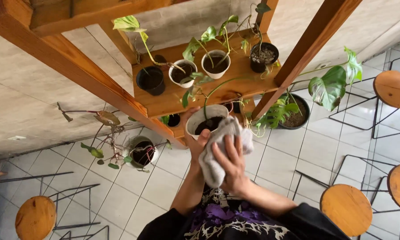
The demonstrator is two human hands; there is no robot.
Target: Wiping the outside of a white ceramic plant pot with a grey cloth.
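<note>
The round white plastic pot [203, 119] with dark soil and a thin green stem is held up in front of the person's chest, just below the front edge of the wooden shelf [173, 103]. The left hand [195, 143] grips it from below and the side, fingers clamped on the pot wall, thumb up by the rim. The right hand [230, 166] presses a grey soft cloth [217, 149] against the pot's side, fingers curled around the cloth.

Risks, as a judgement: the pot looks tilted toward the camera, so soil could spill onto the white tiled floor [280, 160]. The long stem [211, 93] arches up past the shelf edge and could snag or snap if the pot turns. A one-handed grip under rubbing pressure could slip.

Containers on the shelf:
- black round pot [150, 80], dark soil, a pale-leaved stem beside it
- small white pot [182, 71], dark soil, thin stem
- second white pot [216, 63], dark soil, green leafy shoots
- black pot with pale gravel top [264, 57], thin vine

On the floor:
- large dark pot [295, 113] with split green leaves
- white pot [143, 151] with a straggly plant, left of the shelf leg

Round wooden stools [346, 209] stand well apart around the edges.
</note>
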